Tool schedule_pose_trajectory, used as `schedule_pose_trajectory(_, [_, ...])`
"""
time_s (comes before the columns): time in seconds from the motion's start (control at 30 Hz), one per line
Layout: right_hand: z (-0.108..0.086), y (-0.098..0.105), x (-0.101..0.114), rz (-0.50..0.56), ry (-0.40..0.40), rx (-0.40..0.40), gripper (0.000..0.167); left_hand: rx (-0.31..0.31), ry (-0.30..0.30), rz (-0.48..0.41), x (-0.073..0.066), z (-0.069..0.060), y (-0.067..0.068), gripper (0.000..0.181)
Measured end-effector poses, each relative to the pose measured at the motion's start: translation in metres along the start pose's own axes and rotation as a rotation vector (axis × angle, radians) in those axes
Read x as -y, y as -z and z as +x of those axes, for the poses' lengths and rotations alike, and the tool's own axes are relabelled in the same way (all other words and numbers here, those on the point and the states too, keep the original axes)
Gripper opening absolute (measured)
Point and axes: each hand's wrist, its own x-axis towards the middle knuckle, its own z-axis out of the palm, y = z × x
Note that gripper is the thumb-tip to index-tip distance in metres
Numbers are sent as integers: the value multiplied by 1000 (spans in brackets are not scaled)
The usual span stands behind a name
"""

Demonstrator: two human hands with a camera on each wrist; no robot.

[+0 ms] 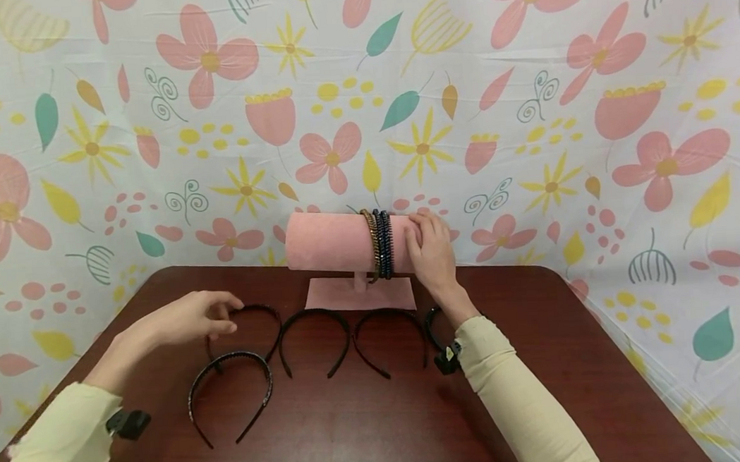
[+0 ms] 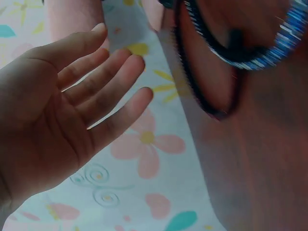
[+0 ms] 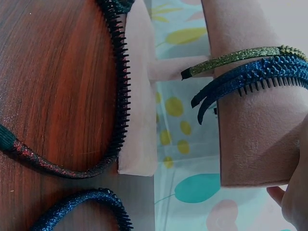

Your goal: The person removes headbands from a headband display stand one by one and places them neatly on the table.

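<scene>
A pink padded headband stand (image 1: 326,242) stands at the back of the table. It carries a gold glitter headband (image 3: 240,57) and, close beside it, two dark blue toothed headbands (image 3: 260,72). My right hand (image 1: 433,252) holds the right end of the padded roll, its fingers bent over the top. My left hand (image 1: 187,318) hovers at the left with relaxed fingers and nothing in them. Nearest to it lie a thin dark headband (image 1: 279,328) and, in front, a silvery black headband (image 1: 268,378). Whether the left fingertips touch the thin one, I cannot tell.
On the brown table (image 1: 369,429), a black headband (image 1: 314,311) and a dark reddish headband (image 1: 387,310) lie before the stand's base (image 1: 329,297). Another headband (image 1: 432,333) is partly hidden behind the right wrist. A flowered cloth (image 1: 328,64) hangs behind the table.
</scene>
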Motion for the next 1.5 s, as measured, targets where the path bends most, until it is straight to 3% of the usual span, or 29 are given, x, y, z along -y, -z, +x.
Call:
schedule_pose_trajectory(0.1, [0, -1, 0, 2, -2, 8, 38, 12, -7, 39, -9, 10, 0, 41])
schedule_pose_trajectory(0.2, [0, 0, 0, 7, -10, 17, 38, 71, 10, 106, -14, 18, -6, 39])
schedule_pose_trajectory(0.37, [-1, 1, 0, 8, -19, 19, 37, 145, 45, 173, -6, 24, -23, 37])
schedule_pose_trajectory(0.53, [0, 3, 2, 1, -11, 14, 38, 134, 78, 200, 8, 21, -36, 29])
schedule_pose_trajectory(0.63, [1, 3, 3, 0, -10, 15, 39, 115, 59, 227, 12, 20, -41, 21])
schedule_pose_trajectory(0.9, [1, 4, 4, 0, -17, 18, 38, 129, 9, 197, 9, 24, -49, 18])
schedule_pose_trajectory(1.0, [1, 4, 4, -4, -7, 15, 38, 138, 17, 192, 7, 26, -50, 18])
schedule_pose_trajectory(1.23, [1, 4, 4, 4, -5, 16, 38, 65, -79, 243, -4, 41, -33, 13])
schedule_pose_trajectory(1.5, [0, 1, 2, -7, -24, 19, 39, -121, -110, 283, -41, 68, -22, 18])
